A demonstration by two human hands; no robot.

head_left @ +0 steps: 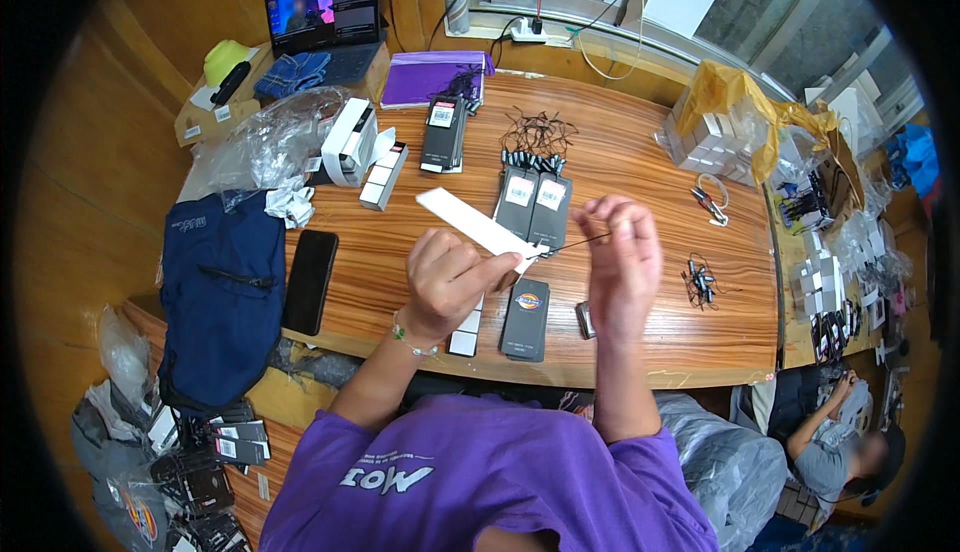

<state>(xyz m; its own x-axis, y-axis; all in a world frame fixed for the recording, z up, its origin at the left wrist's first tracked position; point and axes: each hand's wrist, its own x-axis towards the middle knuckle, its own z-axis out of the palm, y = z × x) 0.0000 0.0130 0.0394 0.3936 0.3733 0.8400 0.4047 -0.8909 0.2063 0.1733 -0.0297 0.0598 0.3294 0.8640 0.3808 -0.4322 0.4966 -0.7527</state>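
Note:
My left hand pinches a long hang tag, its white side up, above the middle of the table. From the tag's near end a thin black string runs taut to my right hand, whose fingertips are closed on it. Below my hands lies a stack of dark grey hang tags. Just beyond them are two stacks of strung tags with white stickers, their black strings bunched at the far end. A strip of white labels is partly hidden by my left hand.
A black phone and a navy bag lie at the left. Another tag stack and a laptop are farther back. Loose strings, snips and bagged white boxes are rightward. A person sits at far right.

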